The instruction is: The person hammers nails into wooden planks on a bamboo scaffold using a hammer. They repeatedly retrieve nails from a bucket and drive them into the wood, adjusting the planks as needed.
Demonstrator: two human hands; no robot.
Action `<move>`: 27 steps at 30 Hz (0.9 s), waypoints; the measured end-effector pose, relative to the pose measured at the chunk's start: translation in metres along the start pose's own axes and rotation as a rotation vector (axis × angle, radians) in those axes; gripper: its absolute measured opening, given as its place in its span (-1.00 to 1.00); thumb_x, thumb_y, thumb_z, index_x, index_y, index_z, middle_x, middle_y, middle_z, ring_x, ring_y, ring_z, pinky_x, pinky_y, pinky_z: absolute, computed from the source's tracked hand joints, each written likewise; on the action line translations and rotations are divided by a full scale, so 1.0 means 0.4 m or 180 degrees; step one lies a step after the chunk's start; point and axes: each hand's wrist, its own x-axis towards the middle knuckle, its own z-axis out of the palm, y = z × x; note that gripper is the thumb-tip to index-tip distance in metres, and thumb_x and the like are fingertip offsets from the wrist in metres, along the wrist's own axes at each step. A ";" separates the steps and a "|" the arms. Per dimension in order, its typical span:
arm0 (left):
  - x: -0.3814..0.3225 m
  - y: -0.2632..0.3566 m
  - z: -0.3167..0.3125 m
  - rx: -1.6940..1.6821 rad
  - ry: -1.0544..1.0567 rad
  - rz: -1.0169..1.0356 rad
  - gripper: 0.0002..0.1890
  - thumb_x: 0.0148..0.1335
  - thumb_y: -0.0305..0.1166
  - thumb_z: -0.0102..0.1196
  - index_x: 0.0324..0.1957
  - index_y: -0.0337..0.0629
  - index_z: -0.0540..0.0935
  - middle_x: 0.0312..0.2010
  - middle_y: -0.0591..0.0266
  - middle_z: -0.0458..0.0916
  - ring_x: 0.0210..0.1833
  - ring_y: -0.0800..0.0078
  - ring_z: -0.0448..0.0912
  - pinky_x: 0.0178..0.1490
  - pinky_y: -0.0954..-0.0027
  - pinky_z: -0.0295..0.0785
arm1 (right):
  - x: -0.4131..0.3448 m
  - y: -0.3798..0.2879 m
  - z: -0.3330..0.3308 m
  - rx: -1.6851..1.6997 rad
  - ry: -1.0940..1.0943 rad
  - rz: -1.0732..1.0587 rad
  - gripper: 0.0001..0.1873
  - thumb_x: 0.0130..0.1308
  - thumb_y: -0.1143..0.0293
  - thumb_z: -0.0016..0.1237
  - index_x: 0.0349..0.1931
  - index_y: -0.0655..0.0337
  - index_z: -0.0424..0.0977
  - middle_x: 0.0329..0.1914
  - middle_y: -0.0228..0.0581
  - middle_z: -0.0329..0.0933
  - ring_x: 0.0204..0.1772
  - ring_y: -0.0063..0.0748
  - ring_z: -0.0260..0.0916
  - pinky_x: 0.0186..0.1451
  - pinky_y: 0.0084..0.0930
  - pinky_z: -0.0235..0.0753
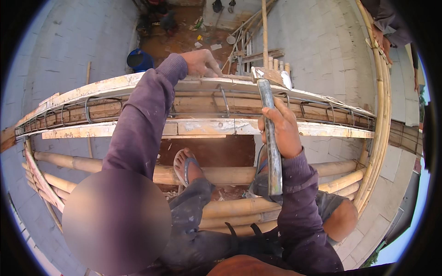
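Note:
My right hand [285, 127] grips the worn handle of a hammer [269, 138]. The hammer's white-spattered head [272, 77] is over the top edge of the far formwork board [138, 82]. My left hand [203, 63] reaches across to that same edge, fingertips together at the end of a thin wooden strip [238, 77]; whether anything is pinched between them is hidden. Between the far board and the near formwork board [207, 127] runs a steel rebar cage [224, 100] with bent stirrups.
My sandalled foot [188, 165] stands on a bamboo pole [228, 175], with more bamboo poles [241, 207] nearer me. Upright bamboo poles [378, 96] stand at right, beside another person's limbs [383, 41]. Far below are a blue barrel [140, 60] and block walls [317, 41].

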 end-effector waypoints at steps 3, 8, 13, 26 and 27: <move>-0.005 0.009 -0.001 0.0000 -0.0001 0.0061 -0.74 0.18 -0.37 0.28 -0.07 -0.15 0.74 -0.17 0.12 0.73 -0.18 0.30 0.60 -0.02 0.32 0.45 | 0.105 -0.047 0.011 -0.0281 -0.0198 0.0272 -0.63 0.31 0.29 -0.14 0.01 0.39 0.36 -0.59 -0.23 0.44 -0.68 -0.45 0.37 -0.64 -0.51 0.37; 0.008 0.014 -0.024 0.0194 -0.0068 0.0091 -0.73 0.17 -0.41 0.28 -0.06 -0.13 0.74 -0.14 0.12 0.73 -0.12 0.29 0.60 0.03 0.31 0.45 | 0.211 -0.102 0.019 -0.0682 -0.0704 0.0964 -0.72 0.39 0.26 -0.18 -0.06 0.28 0.34 -0.58 -0.25 0.46 -0.73 -0.51 0.37 -0.71 -0.49 0.38; 0.023 0.025 -0.031 0.0467 -0.0107 0.0268 -0.74 0.15 -0.44 0.27 -0.08 -0.13 0.75 -0.22 0.10 0.74 -0.21 0.32 0.63 -0.07 0.31 0.50 | 0.248 -0.128 0.032 -0.0844 -0.0780 0.1113 -0.78 0.40 0.25 -0.20 -0.12 0.19 0.34 -0.59 -0.27 0.44 -0.73 -0.53 0.34 -0.72 -0.51 0.36; 0.010 0.027 -0.031 0.0502 0.0086 0.0124 -0.77 0.14 -0.45 0.27 -0.12 -0.16 0.75 -0.26 0.12 0.75 -0.23 0.33 0.65 -0.09 0.31 0.51 | 0.233 -0.108 0.046 -0.1117 -0.0761 0.0766 -0.61 0.37 0.28 -0.25 0.12 0.26 0.33 -0.60 -0.25 0.44 -0.74 -0.52 0.32 -0.73 -0.51 0.32; 0.008 0.024 -0.028 0.0449 0.0124 0.0129 -0.78 0.14 -0.45 0.27 -0.13 -0.17 0.76 -0.26 0.12 0.75 -0.23 0.32 0.65 -0.08 0.31 0.52 | 0.233 -0.110 0.046 -0.1128 -0.0725 0.0762 -0.62 0.36 0.28 -0.25 0.11 0.25 0.34 -0.60 -0.24 0.44 -0.74 -0.52 0.33 -0.73 -0.50 0.32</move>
